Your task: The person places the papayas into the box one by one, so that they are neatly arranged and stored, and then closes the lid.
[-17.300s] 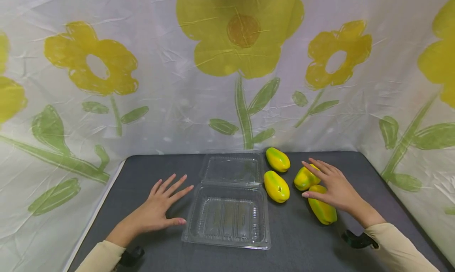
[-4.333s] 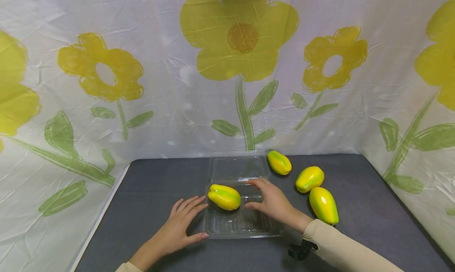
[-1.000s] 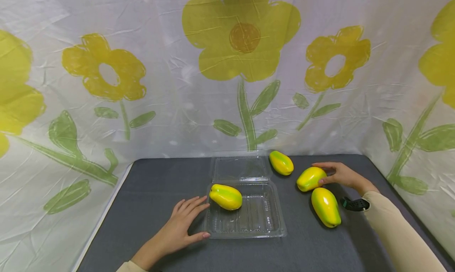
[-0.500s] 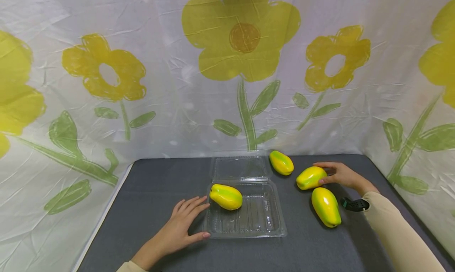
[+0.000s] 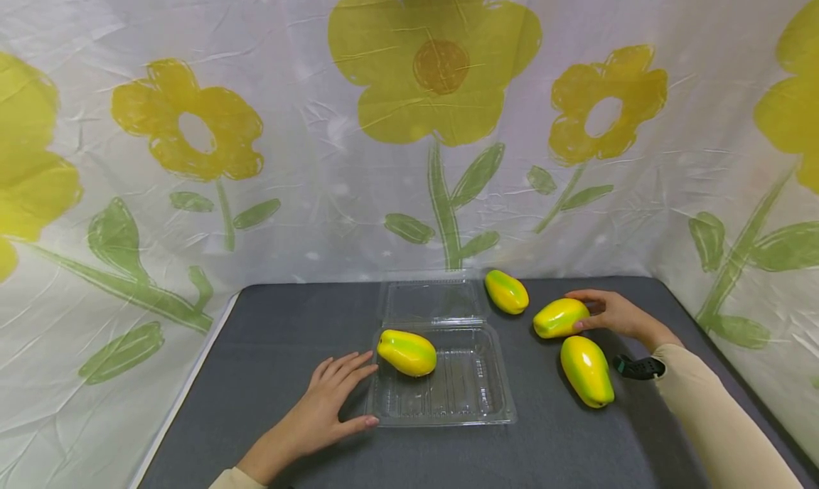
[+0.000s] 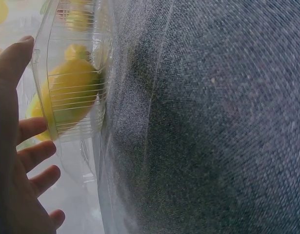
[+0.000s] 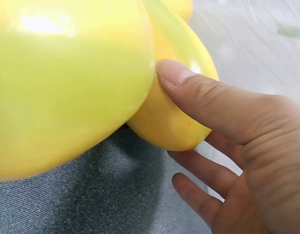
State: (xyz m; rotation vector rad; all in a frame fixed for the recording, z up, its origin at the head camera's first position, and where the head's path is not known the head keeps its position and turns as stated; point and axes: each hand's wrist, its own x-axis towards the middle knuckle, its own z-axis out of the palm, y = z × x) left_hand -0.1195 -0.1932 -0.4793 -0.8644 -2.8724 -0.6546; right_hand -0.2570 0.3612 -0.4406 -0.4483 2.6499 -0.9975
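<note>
My right hand (image 5: 617, 317) holds the right end of a yellow-green papaya (image 5: 558, 318). In the right wrist view the thumb (image 7: 203, 92) lies on this papaya's near side, with fingers curled at its far end and underside. A clear plastic clamshell box (image 5: 457, 404) stands with its lid (image 5: 431, 301) laid back. Inside, at the tray's back left, rests another papaya (image 5: 407, 354). My left hand (image 5: 326, 407) is spread at the box's left side, fingertips at the rim (image 6: 40, 87); nothing is gripped there.
One papaya (image 5: 586, 372) lies just in front of the held one and fills much of the right wrist view. Another papaya (image 5: 507, 292) lies right of the lid. A dark cloth covers the table (image 5: 288, 325); a flowered curtain (image 5: 307, 190) hangs behind.
Earlier, one papaya went from beside the box into its tray, and my right hand then moved right to another papaya. Over the last second that papaya has tilted slightly in my grip.
</note>
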